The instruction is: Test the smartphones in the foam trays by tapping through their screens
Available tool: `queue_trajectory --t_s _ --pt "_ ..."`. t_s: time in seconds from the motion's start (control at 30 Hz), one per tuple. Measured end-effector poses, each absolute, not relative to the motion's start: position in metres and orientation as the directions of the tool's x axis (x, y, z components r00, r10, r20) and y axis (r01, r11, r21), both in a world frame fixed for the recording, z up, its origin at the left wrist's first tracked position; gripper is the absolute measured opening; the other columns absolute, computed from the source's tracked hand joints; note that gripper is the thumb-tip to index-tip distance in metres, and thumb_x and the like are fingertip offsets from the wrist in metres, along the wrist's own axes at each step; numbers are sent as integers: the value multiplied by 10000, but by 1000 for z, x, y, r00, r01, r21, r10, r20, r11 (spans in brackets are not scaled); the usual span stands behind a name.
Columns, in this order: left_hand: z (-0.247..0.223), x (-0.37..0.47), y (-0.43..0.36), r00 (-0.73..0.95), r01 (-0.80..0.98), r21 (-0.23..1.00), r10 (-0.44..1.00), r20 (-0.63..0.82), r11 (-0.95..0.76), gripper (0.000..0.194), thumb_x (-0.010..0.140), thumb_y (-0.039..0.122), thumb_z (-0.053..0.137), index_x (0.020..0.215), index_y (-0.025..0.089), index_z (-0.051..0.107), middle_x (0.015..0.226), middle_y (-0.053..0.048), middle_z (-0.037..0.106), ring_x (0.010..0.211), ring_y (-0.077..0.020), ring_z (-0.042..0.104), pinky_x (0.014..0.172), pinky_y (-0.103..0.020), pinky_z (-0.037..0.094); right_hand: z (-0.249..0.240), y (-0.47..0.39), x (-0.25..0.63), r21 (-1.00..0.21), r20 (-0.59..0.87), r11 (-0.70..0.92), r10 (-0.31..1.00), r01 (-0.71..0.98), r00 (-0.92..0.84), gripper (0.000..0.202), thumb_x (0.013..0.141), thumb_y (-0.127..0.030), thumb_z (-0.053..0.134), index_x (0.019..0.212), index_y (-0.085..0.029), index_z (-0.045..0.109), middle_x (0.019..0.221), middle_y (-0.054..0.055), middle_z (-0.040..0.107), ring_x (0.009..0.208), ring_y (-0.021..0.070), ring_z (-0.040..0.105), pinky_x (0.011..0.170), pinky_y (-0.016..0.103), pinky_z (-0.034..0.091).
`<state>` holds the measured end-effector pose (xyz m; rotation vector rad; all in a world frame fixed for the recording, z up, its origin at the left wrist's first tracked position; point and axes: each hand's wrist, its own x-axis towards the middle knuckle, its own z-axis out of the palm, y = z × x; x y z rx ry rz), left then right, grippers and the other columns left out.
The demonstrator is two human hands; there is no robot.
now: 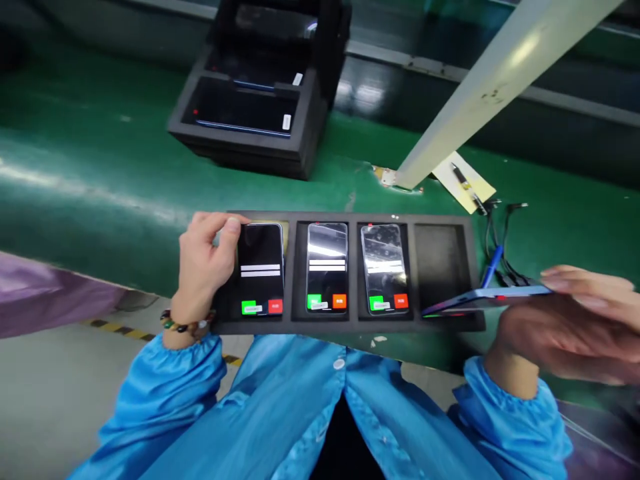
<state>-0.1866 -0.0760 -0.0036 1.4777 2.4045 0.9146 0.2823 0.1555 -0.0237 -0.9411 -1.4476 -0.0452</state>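
My left hand (207,257) is curled over the left end of a black foam tray (353,270), its thumb and forefinger by the top corner of the leftmost phone (261,287). A middle phone (327,280) and another phone (385,283) lie face up in their own slots. These three screens show white bars and green and red blocks. My right hand (565,337), blurred, holds a blue-edged phone (480,297) by its right end. That phone is tilted nearly edge-on, its left end over the rightmost slot (440,257). Part of the right hand's grip is unclear.
Black stacked trays (307,143) with dark-screened phones stand at the back on the green table (125,167). A pale post (475,100) rises behind the tray. Paper (457,190), a black pen (465,183), a blue pen (493,267) and cables (504,233) lie to the right.
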Motion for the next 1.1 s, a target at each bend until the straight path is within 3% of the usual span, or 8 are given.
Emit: queue_trajectory --t_s 0.1,0.2,0.33,0.5,0.63,0.8,0.93,1.1 --pt "-6 -184 -69 -475 815 443 868 143 373 441 1073 516 479 1034 240 821 969 -75 803 1055 -309 619 1010 -502 459 -22 128 275 -427 892 784 446 450 69 702 1056 -800 127 1054 -301 620 764 40 561 652 242 624 593 458 510" --pt "-4 -183 -69 -437 856 369 888 143 362 424 1078 495 505 1069 216 824 981 -87 801 1064 -304 613 1011 -481 416 -21 123 272 -595 527 553 816 582 -237 598 1087 -727 360 1265 -242 662 1161 157 739 1087 331 718 948 562 581" --pt "9 -179 -73 -442 876 319 866 235 361 378 1079 481 552 1116 207 810 1012 -99 793 1087 -313 615 1012 -488 400 -13 130 264 -490 156 404 913 772 -378 535 1142 -620 329 1342 -254 665 1271 138 772 1245 354 611 1113 610 447" --pt "26 -157 -50 -132 943 329 969 209 58 369 1112 498 553 1092 222 798 1090 -88 780 1038 -291 623 990 -479 445 7 113 221 -443 148 556 819 703 -555 449 1151 -560 392 1345 -256 660 1318 116 767 1285 341 589 1113 563 421" --pt "21 -129 -20 43 982 181 998 54 -52 471 1125 537 503 1186 174 797 1200 -156 720 1112 -362 602 931 -505 481 7 100 186 -447 65 615 747 650 -662 434 1159 -527 392 1377 -234 626 1413 131 738 1352 350 564 1137 564 409" --pt "10 -112 -11 -4 987 158 1000 29 -1 492 1132 535 496 1162 136 782 1213 -189 676 1135 -385 584 945 -544 512 -3 100 175 -424 53 580 783 696 -620 475 1143 -607 385 1246 -236 662 1268 133 769 1220 372 563 1054 577 424" --pt "4 -110 -10 -18 973 232 999 36 10 522 1090 621 566 1148 154 791 1266 -198 655 1138 -392 560 942 -560 513 -6 103 173 -448 97 606 764 658 -638 498 1145 -589 389 1392 -231 632 1258 137 767 1265 375 551 1102 594 412" --pt "7 -104 -12 -89 911 410 992 90 45 474 1076 606 600 1064 167 780 1213 -179 643 1128 -355 548 1009 -573 498 -7 104 171 -415 119 599 782 684 -612 514 1136 -617 392 1311 -227 678 1204 131 798 1169 369 572 1046 582 428"
